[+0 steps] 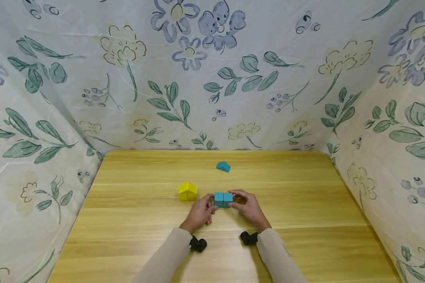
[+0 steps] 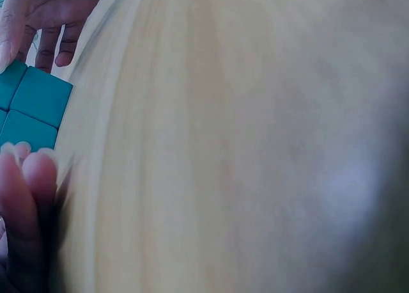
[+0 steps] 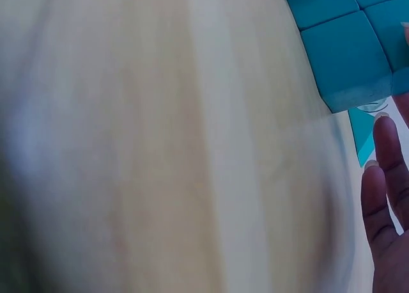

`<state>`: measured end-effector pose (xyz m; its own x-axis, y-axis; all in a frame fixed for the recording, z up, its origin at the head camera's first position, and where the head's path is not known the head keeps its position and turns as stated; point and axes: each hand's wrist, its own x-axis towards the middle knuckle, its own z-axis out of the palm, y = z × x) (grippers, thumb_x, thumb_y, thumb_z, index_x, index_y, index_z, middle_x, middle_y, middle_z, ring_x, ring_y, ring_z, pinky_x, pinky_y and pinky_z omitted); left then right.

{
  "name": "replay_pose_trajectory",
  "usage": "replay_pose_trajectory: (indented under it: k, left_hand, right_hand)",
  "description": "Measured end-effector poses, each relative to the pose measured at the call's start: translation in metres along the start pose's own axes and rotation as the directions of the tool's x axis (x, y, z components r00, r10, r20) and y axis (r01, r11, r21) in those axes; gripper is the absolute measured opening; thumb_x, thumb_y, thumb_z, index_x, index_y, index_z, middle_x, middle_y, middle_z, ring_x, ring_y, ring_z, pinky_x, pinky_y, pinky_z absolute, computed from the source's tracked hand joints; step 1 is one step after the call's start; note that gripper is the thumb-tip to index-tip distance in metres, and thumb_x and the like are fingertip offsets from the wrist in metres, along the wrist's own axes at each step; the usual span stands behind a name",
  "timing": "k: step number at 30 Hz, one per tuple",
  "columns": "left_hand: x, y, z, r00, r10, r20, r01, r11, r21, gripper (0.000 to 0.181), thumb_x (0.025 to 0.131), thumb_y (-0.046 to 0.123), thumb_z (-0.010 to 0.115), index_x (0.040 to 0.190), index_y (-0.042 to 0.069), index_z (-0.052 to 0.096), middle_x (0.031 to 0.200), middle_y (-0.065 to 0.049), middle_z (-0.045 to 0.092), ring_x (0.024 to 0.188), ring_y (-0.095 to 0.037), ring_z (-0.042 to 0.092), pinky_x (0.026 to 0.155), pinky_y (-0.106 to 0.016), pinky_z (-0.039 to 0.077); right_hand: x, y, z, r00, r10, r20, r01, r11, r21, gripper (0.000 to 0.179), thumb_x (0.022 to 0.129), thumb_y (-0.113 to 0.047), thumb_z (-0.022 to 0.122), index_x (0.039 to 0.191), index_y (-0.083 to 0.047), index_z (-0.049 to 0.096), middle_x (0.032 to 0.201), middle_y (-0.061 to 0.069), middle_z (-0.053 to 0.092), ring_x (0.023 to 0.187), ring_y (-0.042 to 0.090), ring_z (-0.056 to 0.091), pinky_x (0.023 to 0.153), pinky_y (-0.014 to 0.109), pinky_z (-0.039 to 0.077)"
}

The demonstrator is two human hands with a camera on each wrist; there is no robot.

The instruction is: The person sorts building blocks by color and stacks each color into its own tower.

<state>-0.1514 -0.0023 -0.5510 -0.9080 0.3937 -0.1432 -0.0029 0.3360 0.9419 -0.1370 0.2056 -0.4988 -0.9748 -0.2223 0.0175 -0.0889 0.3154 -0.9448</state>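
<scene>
Several blue blocks [image 1: 223, 199] stand stacked two wide and two high in the middle of the wooden table, their edges nearly flush. At the stack's left side, my left hand [image 1: 200, 212] holds a block between its fingertips and thumb. From the right, my right hand [image 1: 248, 209] pinches the other side with thumb and index finger. Close up in the left wrist view, the front faces of the blue blocks [image 2: 43, 100] show thin seams between them. The right wrist view shows the right hand's lower fingers [image 3: 380, 206] extended, apart from the blocks.
Behind the stack lies a separate blue roof-shaped block [image 1: 223, 166]. To the left stands a small yellow block house [image 1: 187, 191] with a peaked top. Floral cloth [image 1: 212, 98] hangs around the back and sides of the table [image 1: 134, 220].
</scene>
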Motion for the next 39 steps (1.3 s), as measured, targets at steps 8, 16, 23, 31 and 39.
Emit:
replay_pose_trajectory:
  k: [8, 16, 23, 31, 39]
  left_hand:
    - [0.0, -0.001, -0.002, 1.0, 0.005, -0.006, -0.005, 1.0, 0.002, 0.042, 0.097, 0.01, 0.058, 0.136, 0.003, 0.046, 0.074, -0.004, 0.057, 0.043, -0.012, 0.052, 0.042, -0.03, 0.049]
    - [0.001, -0.004, -0.004, 1.0, 0.02, -0.011, -0.02, 1.0, 0.013, 0.044, 0.096, 0.011, 0.059, 0.137, 0.001, 0.044, 0.074, -0.004, 0.057, 0.042, -0.012, 0.052, 0.042, -0.03, 0.05]
    - [0.001, -0.005, -0.004, 1.0, 0.014, -0.012, -0.014, 1.0, 0.016, 0.045, 0.097, 0.011, 0.058, 0.138, 0.001, 0.043, 0.074, -0.003, 0.058, 0.042, -0.012, 0.052, 0.043, -0.031, 0.05]
    - [0.0, -0.003, -0.004, 1.0, 0.011, -0.005, -0.011, 1.0, 0.017, 0.046, 0.097, 0.011, 0.058, 0.139, 0.001, 0.043, 0.074, -0.003, 0.058, 0.042, -0.012, 0.053, 0.043, -0.03, 0.05]
    - [0.0, 0.001, -0.003, 1.0, 0.011, -0.001, -0.011, 0.999, 0.031, 0.047, 0.096, 0.011, 0.059, 0.139, 0.001, 0.043, 0.074, -0.003, 0.057, 0.043, -0.013, 0.053, 0.043, -0.029, 0.05]
  right_hand:
    - [0.004, 0.007, -0.004, 0.999, 0.009, 0.037, -0.011, 0.998, 0.054, 0.05, 0.084, 0.0, 0.072, 0.13, 0.008, 0.053, 0.129, 0.025, 0.055, 0.109, 0.046, 0.051, 0.09, 0.05, 0.044]
    - [0.018, 0.04, -0.021, 0.99, 0.142, -0.015, -0.136, 0.968, 0.213, 0.046, 0.089, 0.003, 0.064, 0.133, 0.006, 0.051, 0.134, 0.025, 0.052, 0.119, 0.04, 0.048, 0.086, 0.021, 0.048]
    - [0.054, 0.041, -0.026, 0.97, 0.198, -0.14, -0.186, 0.978, 0.096, 0.038, 0.089, -0.005, 0.068, 0.126, 0.001, 0.06, 0.126, 0.018, 0.058, 0.111, 0.032, 0.053, 0.086, 0.029, 0.048]
    - [0.099, 0.041, -0.022, 0.966, 0.195, -0.17, -0.206, 0.977, -0.049, 0.04, 0.087, -0.009, 0.072, 0.125, -0.004, 0.062, 0.125, 0.014, 0.059, 0.106, 0.029, 0.053, 0.089, 0.04, 0.047]
    - [0.125, 0.043, -0.018, 0.963, 0.199, -0.182, -0.224, 0.966, -0.126, 0.045, 0.085, -0.008, 0.073, 0.128, -0.003, 0.06, 0.127, 0.015, 0.058, 0.107, 0.03, 0.052, 0.091, 0.043, 0.045]
